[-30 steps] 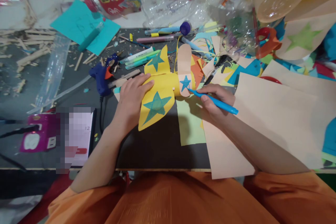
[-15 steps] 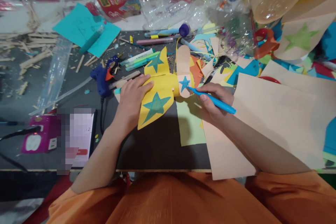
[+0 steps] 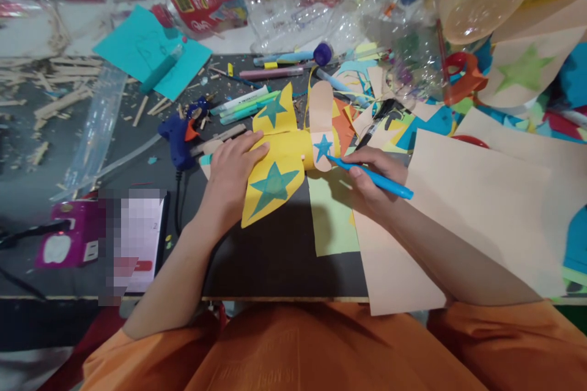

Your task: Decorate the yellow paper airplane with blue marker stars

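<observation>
A yellow paper craft (image 3: 287,148), a rolled body with pointed wings, lies on the dark table, and green-blue stars mark its wings. My left hand (image 3: 233,165) grips it from the left, thumb and fingers over the yellow paper. Around its right end sits a peach paper strip (image 3: 320,107) with rounded ends. A small blue star (image 3: 323,146) is drawn on the strip's lower part. In my right hand (image 3: 376,174) is a blue marker (image 3: 385,183), pinched between thumb and fingers, its tip at the star's lower right edge.
Left of the craft lie a blue glue gun (image 3: 177,137), a phone (image 3: 144,238) and a magenta box (image 3: 68,235). Peach sheets (image 3: 477,214) spread under my right arm. Behind are markers (image 3: 245,101), paper scraps, wood sticks, clear plastic bottles and a red-labelled bottle (image 3: 204,3).
The marker tip has shifted very slightly at the star's lower right edge. Both hands and the paper craft otherwise stay in place.
</observation>
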Motion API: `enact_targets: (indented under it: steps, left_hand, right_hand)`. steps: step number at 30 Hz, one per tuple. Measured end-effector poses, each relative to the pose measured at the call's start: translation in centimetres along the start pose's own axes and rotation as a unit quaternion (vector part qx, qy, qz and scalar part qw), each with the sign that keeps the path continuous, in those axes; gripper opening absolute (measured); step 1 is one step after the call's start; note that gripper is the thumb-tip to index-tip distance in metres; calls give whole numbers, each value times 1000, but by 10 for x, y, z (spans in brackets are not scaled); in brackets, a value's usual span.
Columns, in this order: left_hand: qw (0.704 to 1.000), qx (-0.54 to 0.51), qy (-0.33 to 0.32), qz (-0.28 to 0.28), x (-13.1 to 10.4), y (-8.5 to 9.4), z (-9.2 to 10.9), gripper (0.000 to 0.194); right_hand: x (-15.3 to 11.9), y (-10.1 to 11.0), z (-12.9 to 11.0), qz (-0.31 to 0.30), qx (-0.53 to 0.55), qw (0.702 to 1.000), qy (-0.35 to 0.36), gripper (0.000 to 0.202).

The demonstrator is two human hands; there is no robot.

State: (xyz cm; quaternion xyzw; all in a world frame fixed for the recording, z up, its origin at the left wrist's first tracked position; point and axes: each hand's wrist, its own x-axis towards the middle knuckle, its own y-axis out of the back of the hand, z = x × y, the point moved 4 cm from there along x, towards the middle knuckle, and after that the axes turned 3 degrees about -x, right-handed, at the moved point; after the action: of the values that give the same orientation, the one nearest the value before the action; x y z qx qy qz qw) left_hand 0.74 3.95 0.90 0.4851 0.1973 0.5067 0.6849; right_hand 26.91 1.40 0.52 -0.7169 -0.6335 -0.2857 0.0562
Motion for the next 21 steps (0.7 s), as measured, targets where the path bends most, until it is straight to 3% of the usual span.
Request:
enact_targets:
  steps: [4, 9, 13, 21]
  left_hand:
    - [999, 2, 21, -27, 0, -1, -1, 38]
    - [999, -19, 15, -22, 1, -1, 1, 37]
    - [999, -20, 18, -27, 1, -1, 0, 38]
    - [999, -13, 28, -26, 2, 1, 2, 38]
  right_hand:
    - [1, 1, -2, 12, 9, 1000, 17, 12]
    - [4, 1, -4, -11, -19, 1000, 21, 12]
    - [4, 2, -4, 16, 2, 1000, 24, 12]
    - [1, -1, 1, 12, 17, 1000, 21, 14]
